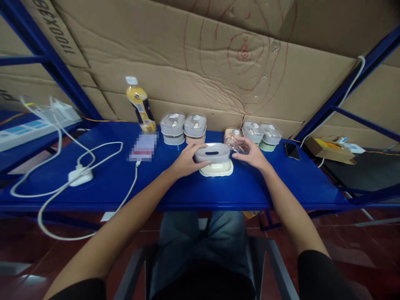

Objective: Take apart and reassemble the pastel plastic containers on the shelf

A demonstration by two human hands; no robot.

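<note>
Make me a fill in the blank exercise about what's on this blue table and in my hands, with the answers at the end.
1. Your left hand holds a slotted piece whose colour is ____.
2. The clear plastic piece is held in your ____ hand.
3. The cap on the bottle is ____.
4. The rings drawn on the cardboard are coloured ____.

Missing words: grey; right; white; red.

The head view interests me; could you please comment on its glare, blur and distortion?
Head view: wide-angle distortion stretches the left forearm toward the corner; glare spots the floor at lower left. Head view: the clear piece in the right hand is faint and soft, the grey container reads clearer. Head view: pixelation masks a patch below the bottle.
</note>
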